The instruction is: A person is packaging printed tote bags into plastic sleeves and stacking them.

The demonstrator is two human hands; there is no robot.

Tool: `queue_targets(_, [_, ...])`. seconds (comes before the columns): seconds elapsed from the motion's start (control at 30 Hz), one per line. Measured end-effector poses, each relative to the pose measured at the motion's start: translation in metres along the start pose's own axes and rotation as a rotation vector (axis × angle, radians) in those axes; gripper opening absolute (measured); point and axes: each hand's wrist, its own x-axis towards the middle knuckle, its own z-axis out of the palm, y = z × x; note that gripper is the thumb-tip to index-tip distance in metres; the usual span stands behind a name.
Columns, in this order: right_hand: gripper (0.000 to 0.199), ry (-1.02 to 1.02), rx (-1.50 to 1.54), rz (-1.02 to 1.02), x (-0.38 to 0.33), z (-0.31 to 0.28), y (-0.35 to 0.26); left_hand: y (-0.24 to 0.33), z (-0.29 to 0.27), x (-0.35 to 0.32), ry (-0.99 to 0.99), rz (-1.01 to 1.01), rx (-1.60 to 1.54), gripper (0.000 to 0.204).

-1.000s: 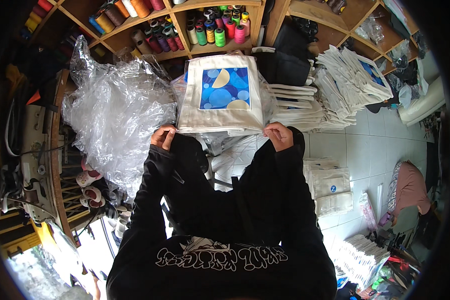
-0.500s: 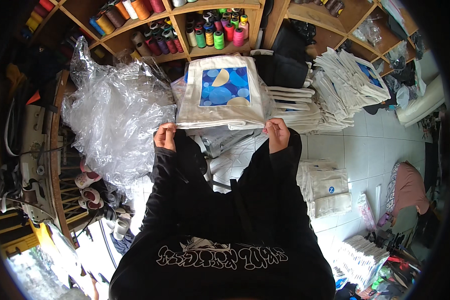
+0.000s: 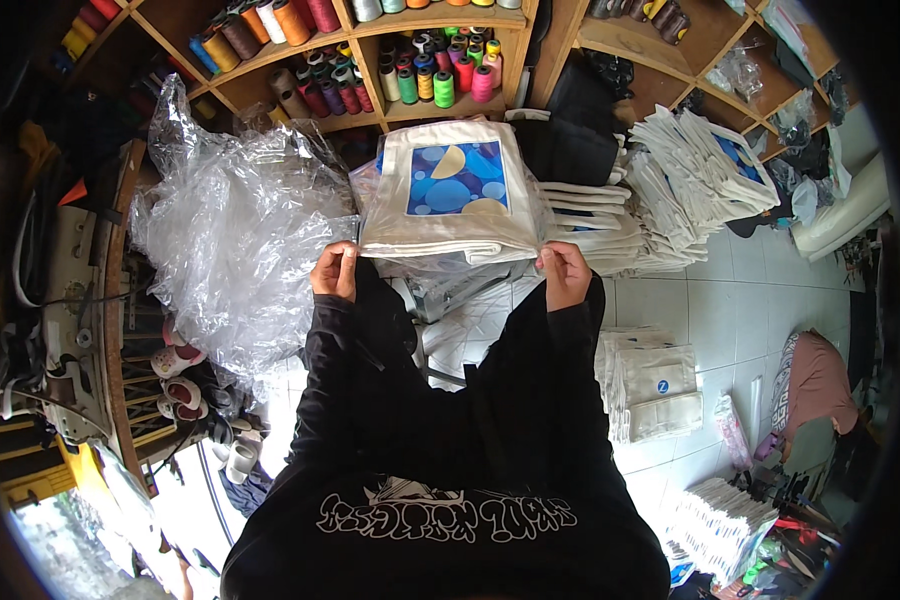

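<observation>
Both hands have spread slightly wider along the near edge of the folded bag since the earlier frame; the bag itself has hardly shifted.

We note the left hand [image 3: 334, 270] and right hand [image 3: 564, 274] each pinched shut on a near corner of the cream cloth bag [image 3: 450, 200], which lies flat on top of a stack in front of the thread shelf [image 3: 390, 70]. Its fabric looks like matte woven cotton, folded square, with a blue printed panel of rounded shapes facing up. By our judgement the folding is done and the squaring or bagging remains. Crinkled clear plastic sheeting [image 3: 230, 240] lies heaped just left; stacks of folded bags [image 3: 690, 180] stand to the right.
</observation>
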Motion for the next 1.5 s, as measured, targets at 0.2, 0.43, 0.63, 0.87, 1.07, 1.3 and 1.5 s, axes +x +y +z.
queue_targets(0.2, [0.009,-0.025,-0.007,-0.030,0.001,-0.002,-0.002,-0.004,-0.007,0.003,-0.025,0.017,-0.018,0.007])
queue_targets(0.43, [0.007,-0.041,-0.013,-0.015,0.000,0.001,-0.004,-0.001,-0.005,0.004,0.012,0.016,-0.066,0.006])
queue_targets(0.63, [0.008,0.081,-0.045,-0.053,0.001,0.013,-0.013,0.004,0.004,0.003,0.122,0.028,-0.080,0.008])
queue_targets(0.87, [0.009,0.243,-0.101,-0.146,0.007,0.030,-0.018,0.014,0.018,0.004,0.248,0.014,-0.087,0.011])
queue_targets(1.07, [0.011,0.315,-0.169,-0.074,0.015,0.043,-0.032,0.013,0.019,0.006,0.289,-0.008,-0.094,0.013])
queue_targets(1.3, [0.012,0.329,-0.381,-0.057,0.018,0.041,-0.027,0.001,0.015,0.003,0.329,-0.114,-0.018,0.014])
queue_targets(1.5, [0.016,0.298,-0.622,0.030,0.007,0.029,-0.003,-0.020,0.002,-0.011,0.278,-0.286,0.231,0.019])
